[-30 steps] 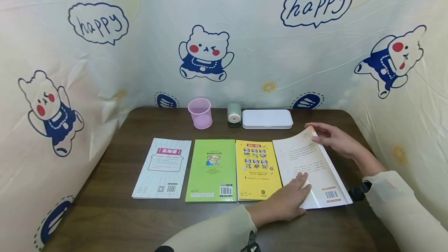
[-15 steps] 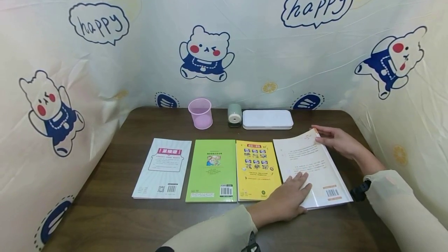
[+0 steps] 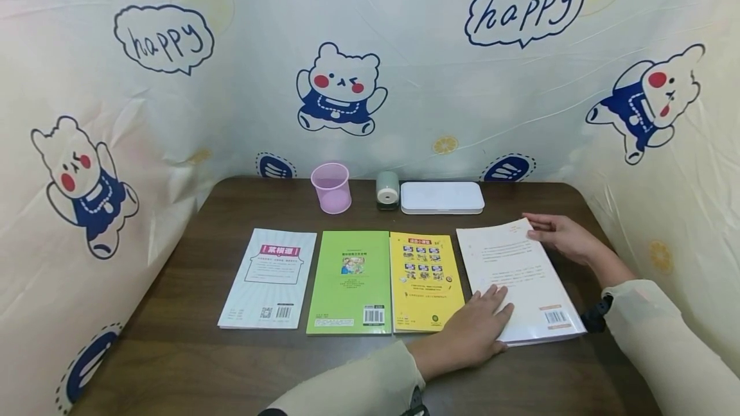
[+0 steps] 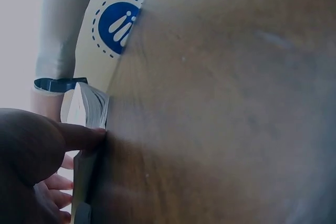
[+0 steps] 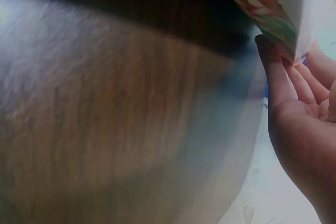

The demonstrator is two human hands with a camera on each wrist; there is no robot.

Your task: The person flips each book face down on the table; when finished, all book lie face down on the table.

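The white paperback book (image 3: 520, 281) was pressed flat by the straight-fingered left hand (image 3: 471, 332) at its near left corner and touched by the relaxed right hand (image 3: 563, 237) at its far right corner. It lay rightmost on the dark wooden table (image 3: 173, 352), just beside the yellow book (image 3: 424, 278), long axis running away from the person, barcode end nearest.

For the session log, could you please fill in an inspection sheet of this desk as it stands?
Surface: dark wooden table.
Job's things: white book, closed, rightmost of four in a row.
Clutter: white-pink book, green book, yellow book; pink cup, green sharpener, white case behind.
Grippers: left hand flat on the white book's near corner; right hand at its far edge.
Cables: nothing seen.
Surroundings: bear-print curtain.
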